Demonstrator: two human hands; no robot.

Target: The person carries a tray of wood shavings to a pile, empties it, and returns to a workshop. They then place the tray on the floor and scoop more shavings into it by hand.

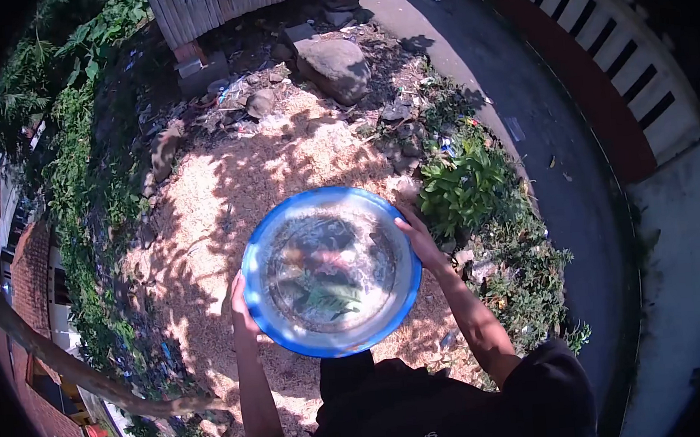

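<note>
I hold a round blue basin (273, 229) in front of me with both hands. My left hand (241, 306) grips its near left rim. My right hand (416, 235) grips the right rim. The basin is full of water with green leaves and scraps (327, 293) showing in it, and the surface reflects light. Below it lies sandy, sawdust-strewn ground (227, 203) in dappled sunlight.
A large rock (335, 67) and rubble lie ahead, near a wooden wall (213, 5). A leafy green plant (465, 186) grows to the right, beside a dark paved path (538, 124) and a white and red fence (623, 61). Weeds cover the left side.
</note>
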